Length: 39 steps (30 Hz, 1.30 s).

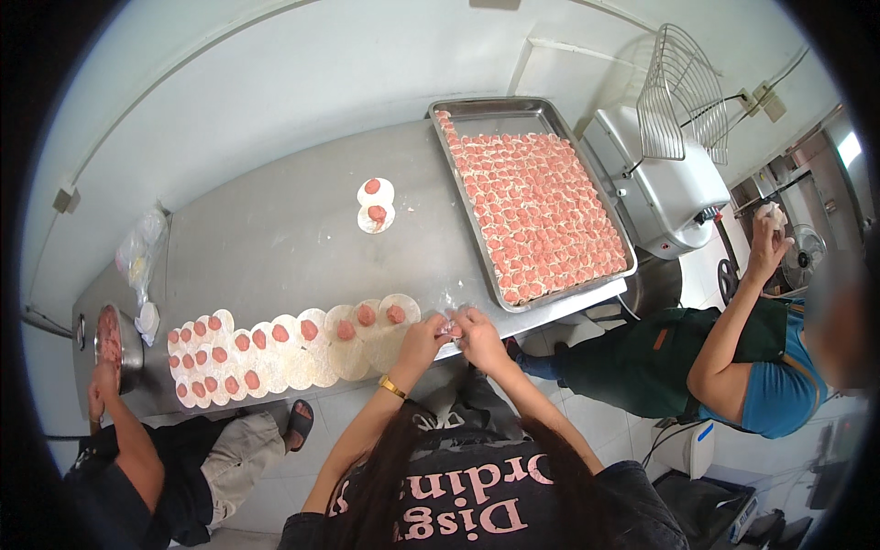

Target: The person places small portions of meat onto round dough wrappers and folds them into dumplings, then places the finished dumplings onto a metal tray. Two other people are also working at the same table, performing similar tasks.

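At the table's front edge, my left hand (pixel 427 339) and my right hand (pixel 476 332) meet, fingers closed around a small dumpling (pixel 451 328) with pink filling. The fingers cover most of it. Just left of my left hand, overlapping round dough wrappers (pixel 346 356) lie in rows, many with a ball of pink minced meat (pixel 345 330) on top. Beyond my right hand, a large metal tray (pixel 503 303) holds tightly packed rows of open-topped dumplings (pixel 541 211). Two more wrappers (pixel 376 203), each with meat, lie farther back.
The steel table (pixel 266 229) runs along the wall. At left, a co-worker's hand (pixel 107 374) reaches into a metal bowl (pixel 134 344) of minced meat, near a plastic bag (pixel 142 257). A machine with a wire guard (pixel 655 165) stands right; another person (pixel 697 353) holds something pale.
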### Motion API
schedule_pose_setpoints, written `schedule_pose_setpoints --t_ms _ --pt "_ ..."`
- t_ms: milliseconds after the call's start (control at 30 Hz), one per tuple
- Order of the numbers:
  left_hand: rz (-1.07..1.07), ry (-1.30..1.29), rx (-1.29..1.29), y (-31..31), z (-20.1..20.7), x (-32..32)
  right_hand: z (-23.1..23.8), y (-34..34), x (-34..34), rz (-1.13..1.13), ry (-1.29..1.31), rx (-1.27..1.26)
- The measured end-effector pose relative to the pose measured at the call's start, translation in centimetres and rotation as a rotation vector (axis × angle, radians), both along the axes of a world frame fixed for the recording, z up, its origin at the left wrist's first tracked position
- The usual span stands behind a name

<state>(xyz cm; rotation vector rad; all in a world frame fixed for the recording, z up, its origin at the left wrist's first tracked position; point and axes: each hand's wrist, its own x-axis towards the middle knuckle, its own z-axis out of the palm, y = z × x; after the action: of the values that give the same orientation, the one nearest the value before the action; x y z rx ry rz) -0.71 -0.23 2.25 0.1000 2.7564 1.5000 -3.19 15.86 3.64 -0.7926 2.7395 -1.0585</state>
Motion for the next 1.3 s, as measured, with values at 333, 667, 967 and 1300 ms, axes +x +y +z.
schedule_pose_setpoints --t_ms 333,667,967,1300 --pt "0.078 -0.217 0.012 -0.3 1.0 -0.2 -1.1 -0.3 -3.0 0.222 -0.032 -0.007" --pt "0.374 -0.341 0.272 -0.7 2.1 2.2 8.3 11.3 -25.2 0.153 -0.856 -0.83" --pt "0.648 -0.49 0.399 2.0 4.3 4.6 9.4 19.5 -56.1 -0.108 -0.027 0.003" --pt "0.715 -0.577 0.309 3.9 6.3 4.1 3.0 18.2 -61.7 0.439 0.388 0.727"
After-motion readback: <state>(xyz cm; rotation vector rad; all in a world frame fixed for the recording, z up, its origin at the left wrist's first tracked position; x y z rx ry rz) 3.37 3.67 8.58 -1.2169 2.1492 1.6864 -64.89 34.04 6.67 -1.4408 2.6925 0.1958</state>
